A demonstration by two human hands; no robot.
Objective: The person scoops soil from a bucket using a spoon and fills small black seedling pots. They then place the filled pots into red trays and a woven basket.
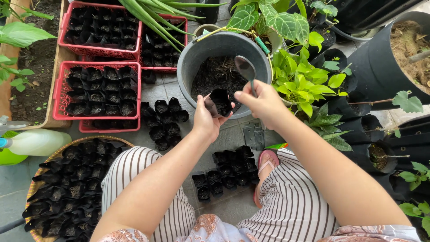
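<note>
Hands meet at centre of frame, just over the near rim of a grey bucket (pixel 188 85) w/ dark soil inside. Left hand (pixel 206 122) is curled shut around a small black grow bag (pixel 220 102), thumb and fingers wrapped on its lower part, bag's mouth up and open, soil visible inside it. Right hand (pixel 264 102) is closed on the handle of a metal spoon (pixel 246 69); handle pinched btwn thumb and fingers, bowl pointing up-frame over the bucket's soil, just beside the bag but not touching it. Bowl looks empty, though hard to tell for sure. Below the bucket, centre-left, a cluster of filled black bags (pixel 163 121) sits on the tiled floor (pixel 13 197); another small cluster (pixel 226 172) lies btwn the person's knees at lower centre. Upper left: red plastic crates (pixel 60 96) packed w/ more bags. Lower left: round woven tray (pixel 40 168), also full of bags. Far left edge: white spray bottle (pixel 38 141) lying on its side. Green leafy plants (pixel 300 80) right of the bucket, large black planter bags (pixel 371 67) at upper right. Striped trousers (pixel 291 201) and a pink sandal (pixel 264 163) at bottom.
</note>
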